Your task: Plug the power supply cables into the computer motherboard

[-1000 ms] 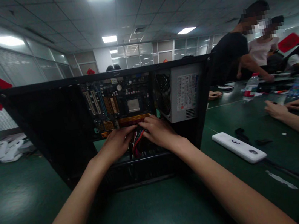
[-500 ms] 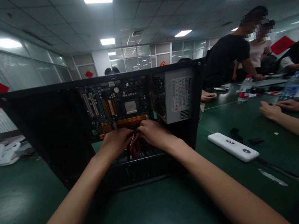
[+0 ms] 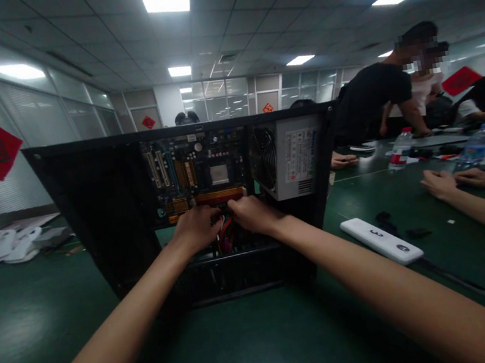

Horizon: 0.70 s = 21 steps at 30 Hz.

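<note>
Case (image 3: pixel 92 146) holds board (image 3: pixel 202 164), wires (image 3: pixel 226 238); strip (image 3: pixel 380 240) reading "3" at four o'clock
Left hand (image 3: pixel 197 227), right hand (image 3: pixel 253 214) half-curled at the wires; grip unclear.

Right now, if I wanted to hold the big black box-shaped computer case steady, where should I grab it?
Probably along the long, straight top rim of the black computer case, coming down from above. The case stands upright on the green table, so that rim lies up high and uncovered. The thin red and dark cables lower down look too soft to hold by.
</note>
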### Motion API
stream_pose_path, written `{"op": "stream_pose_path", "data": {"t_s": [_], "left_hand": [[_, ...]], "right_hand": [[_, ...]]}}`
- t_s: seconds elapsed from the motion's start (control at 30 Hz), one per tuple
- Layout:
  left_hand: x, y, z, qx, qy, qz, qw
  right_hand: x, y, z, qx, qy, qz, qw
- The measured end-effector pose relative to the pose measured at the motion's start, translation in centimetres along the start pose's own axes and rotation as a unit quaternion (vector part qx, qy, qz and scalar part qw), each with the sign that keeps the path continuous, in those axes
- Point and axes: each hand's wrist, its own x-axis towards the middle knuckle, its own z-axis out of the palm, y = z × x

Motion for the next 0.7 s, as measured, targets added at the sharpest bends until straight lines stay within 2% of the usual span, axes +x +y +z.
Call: {"op": "stream_pose_path", "data": {"t_s": [0.23, 0.4, 0.7], "left_hand": [[-0.6, 0.1, 0.2, -0.005, -0.013, 0.006, 1.000], [-0.5, 0.1, 0.2, -0.019, 0.006, -0.020, 1.000], [0.4, -0.6, 0.2, 0.007, -0.027, -0.026, 0.999]], "right_hand": [[-0.2, -0.2, 0.2, -0.010, -0.003, 0.005, 1.000], [-0.1, -0.4, 0.1, -0.014, -0.004, 0.003, 1.000], [0.3, -0.1, 0.6, -0.012, 0.007, 0.018, 1.000]]}}
